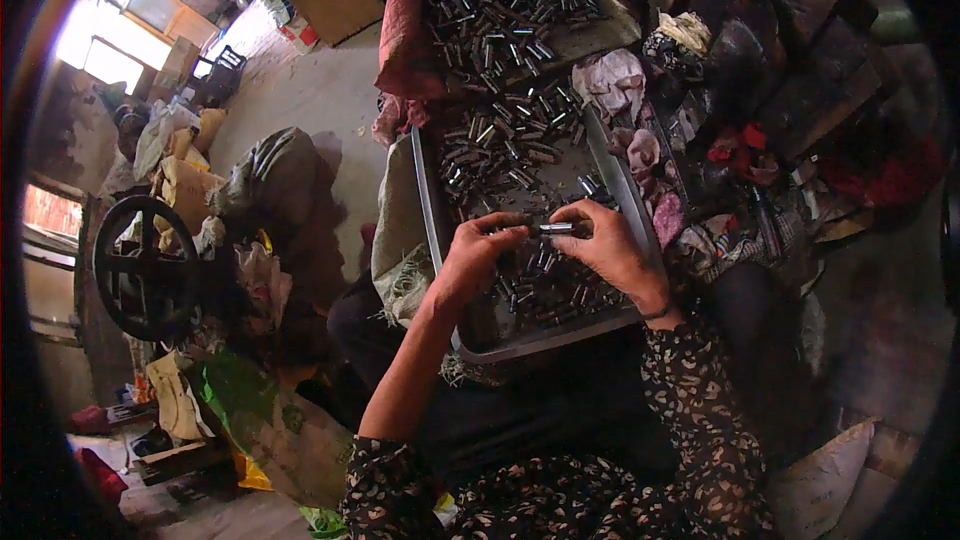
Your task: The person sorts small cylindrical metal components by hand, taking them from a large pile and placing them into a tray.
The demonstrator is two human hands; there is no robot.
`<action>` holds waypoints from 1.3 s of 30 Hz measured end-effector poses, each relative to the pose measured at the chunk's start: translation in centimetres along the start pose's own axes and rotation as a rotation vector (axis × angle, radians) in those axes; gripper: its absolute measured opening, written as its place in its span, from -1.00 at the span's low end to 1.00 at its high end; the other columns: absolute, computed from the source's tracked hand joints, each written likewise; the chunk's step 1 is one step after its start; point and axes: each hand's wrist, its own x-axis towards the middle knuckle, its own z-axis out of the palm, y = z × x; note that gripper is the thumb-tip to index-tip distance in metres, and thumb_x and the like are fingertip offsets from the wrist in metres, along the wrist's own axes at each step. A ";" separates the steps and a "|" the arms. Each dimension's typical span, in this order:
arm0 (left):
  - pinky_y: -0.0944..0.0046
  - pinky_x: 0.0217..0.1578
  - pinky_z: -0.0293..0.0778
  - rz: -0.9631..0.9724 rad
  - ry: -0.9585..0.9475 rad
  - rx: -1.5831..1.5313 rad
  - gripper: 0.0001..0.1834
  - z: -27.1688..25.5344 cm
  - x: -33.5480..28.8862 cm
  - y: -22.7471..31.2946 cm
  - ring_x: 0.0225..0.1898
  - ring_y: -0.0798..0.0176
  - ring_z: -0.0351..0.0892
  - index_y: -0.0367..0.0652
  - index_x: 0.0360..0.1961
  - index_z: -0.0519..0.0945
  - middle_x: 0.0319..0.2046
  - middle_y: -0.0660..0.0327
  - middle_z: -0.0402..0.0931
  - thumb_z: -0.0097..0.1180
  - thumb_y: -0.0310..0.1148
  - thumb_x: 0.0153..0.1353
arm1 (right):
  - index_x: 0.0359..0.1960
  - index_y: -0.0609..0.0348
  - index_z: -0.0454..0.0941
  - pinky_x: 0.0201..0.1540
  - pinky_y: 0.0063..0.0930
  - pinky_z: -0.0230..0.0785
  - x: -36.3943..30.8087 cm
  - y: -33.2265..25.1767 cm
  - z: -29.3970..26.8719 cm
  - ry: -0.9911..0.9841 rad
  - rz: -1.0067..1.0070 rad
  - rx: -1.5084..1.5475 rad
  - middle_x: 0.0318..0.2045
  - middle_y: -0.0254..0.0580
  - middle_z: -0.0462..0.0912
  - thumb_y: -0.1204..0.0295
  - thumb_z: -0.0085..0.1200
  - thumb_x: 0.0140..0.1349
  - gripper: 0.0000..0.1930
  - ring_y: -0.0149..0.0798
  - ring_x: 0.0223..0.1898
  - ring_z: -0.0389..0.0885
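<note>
Over a grey tray [545, 343] my two hands are close together. The thumb and fingers of my right hand [612, 250] pinch a short shiny metal cylinder [557, 228], held level and pointing toward the left hand. My left hand [478, 252] is closed too, thumb against fingers; a dark bit shows at its fingertips, too small to name. Beneath and beyond the hands, the tray holds many loose metal cylinders [500, 150], some shiny, some dark. A larger heap of the same cylinders [500, 0] lies past its far end.
Rags [612, 85] and dark, grimy boards [820, 90] crowd the right side. A pinkish cloth [405, 30] edges the heap, and a woven sack [400, 270] hangs along the tray's left. Farther left stand a black handwheel [147, 268], a bulky sack [275, 175] and a cardboard box [335, 0].
</note>
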 end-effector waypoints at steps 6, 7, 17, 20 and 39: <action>0.51 -0.61 0.29 0.032 -0.067 0.086 -0.70 0.8 0.4 -0.8 -0.59 0.54 0.39 -0.32 -0.19 0.52 -0.57 0.31 0.50 0.14 -0.39 0.05 | -0.23 0.19 0.53 -0.20 -0.54 0.37 0.0 -0.6 0.0 0.004 -0.098 -0.005 -0.36 -0.21 0.59 0.51 0.16 -0.02 -0.74 -0.37 -0.28 0.55; 0.52 -0.61 0.29 0.046 -0.054 0.079 -0.71 0.9 0.4 -0.8 -0.59 0.54 0.39 -0.31 -0.20 0.53 -0.57 0.31 0.49 0.14 -0.40 0.04 | -0.21 0.20 0.53 -0.20 -0.55 0.37 0.1 -0.5 0.0 -0.008 -0.138 -0.002 -0.36 -0.22 0.59 0.51 0.15 -0.01 -0.73 -0.40 -0.28 0.55; 0.51 -0.57 0.35 0.022 -0.020 -0.009 -0.74 1.4 -0.4 0.1 -0.57 0.50 0.43 -0.31 -0.20 0.52 -0.56 0.27 0.49 0.11 -0.46 0.05 | -0.21 0.32 0.52 -0.22 -0.61 0.37 -0.3 -0.3 0.3 -0.023 0.195 0.435 -0.34 -0.27 0.59 0.48 0.13 0.04 -0.73 -0.48 -0.31 0.51; 0.49 -0.54 0.38 0.045 0.007 -0.018 -0.75 1.9 -0.5 0.1 -0.55 0.48 0.44 -0.31 -0.21 0.53 -0.56 0.25 0.49 0.10 -0.46 0.05 | -0.22 0.30 0.52 -0.25 -0.62 0.38 -0.4 0.4 0.3 -0.038 0.250 0.579 -0.37 -0.28 0.58 0.44 0.13 0.06 -0.75 -0.48 -0.31 0.53; 0.05 -0.35 0.48 0.497 0.388 1.562 -0.76 2.9 5.4 -2.0 -0.33 0.01 0.54 -0.12 -0.36 0.53 -0.32 0.05 0.47 0.14 -0.32 -0.11 | -0.06 0.22 0.41 -0.32 -0.67 0.36 0.1 0.0 -2.3 0.059 0.111 0.490 -0.29 -0.22 0.57 0.44 0.02 0.15 -0.69 -0.48 -0.35 0.53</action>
